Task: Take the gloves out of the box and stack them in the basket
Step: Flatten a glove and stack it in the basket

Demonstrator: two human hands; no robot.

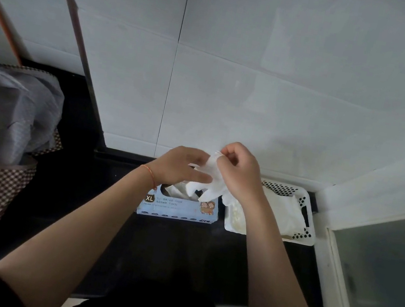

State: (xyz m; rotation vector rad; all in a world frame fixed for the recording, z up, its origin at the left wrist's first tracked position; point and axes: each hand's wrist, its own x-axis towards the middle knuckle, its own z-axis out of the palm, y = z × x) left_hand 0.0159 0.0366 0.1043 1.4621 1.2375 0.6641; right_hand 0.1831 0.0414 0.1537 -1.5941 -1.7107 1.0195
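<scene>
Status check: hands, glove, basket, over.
Both hands, left and right, hold one glove above the box. Basket already holds gloves. Nothing in the way.

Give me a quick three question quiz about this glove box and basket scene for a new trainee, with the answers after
1. True or false: the glove in the air is held by both hands.
2. Which side of the glove box does the basket sit on: A, the person's left, or B, the person's right?
3. What size is printed on the box?

Key:
1. True: the right hand pinches its top and the left hand holds it lower down.
2. B.
3. XL.
</scene>
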